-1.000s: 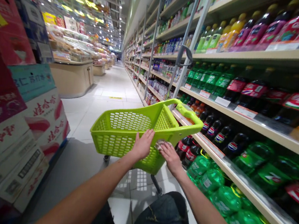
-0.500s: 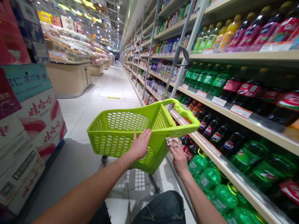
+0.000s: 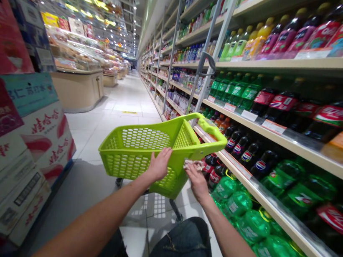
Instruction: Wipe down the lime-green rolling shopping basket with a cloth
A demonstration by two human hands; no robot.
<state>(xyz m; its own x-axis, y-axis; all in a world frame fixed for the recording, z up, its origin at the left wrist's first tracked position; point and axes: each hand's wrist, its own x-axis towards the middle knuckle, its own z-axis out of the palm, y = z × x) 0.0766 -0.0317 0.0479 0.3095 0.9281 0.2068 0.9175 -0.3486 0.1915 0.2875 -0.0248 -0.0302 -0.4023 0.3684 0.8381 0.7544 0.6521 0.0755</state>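
A lime-green plastic shopping cart [image 3: 181, 176] with a mesh basket stands in front of my knees, its handle toward the shelves on the right. My left hand [image 3: 158, 165] holds the near side of the basket at its rim, the fingertips reaching the top edge. In my right hand [image 3: 198, 183] is a crumpled, pale, patterned cloth [image 3: 194, 164], pressed against the outer side of the cart below the handle. The fingers lie over the cloth and partly hide it. The inside of the basket is only partly visible.
Shelves [image 3: 275, 127] full of soda bottles run along the right, close to the cart. Large green bottles [image 3: 251, 227] fill the lowest level. Stacked drink cartons [image 3: 44, 137] stand at left. A tiled aisle [image 3: 119, 115] leads away past display counters [image 3: 72, 86].
My right hand has moved slightly left with the cloth, from beside the cart's handle end onto its side panel. The left hand stays on the rim.
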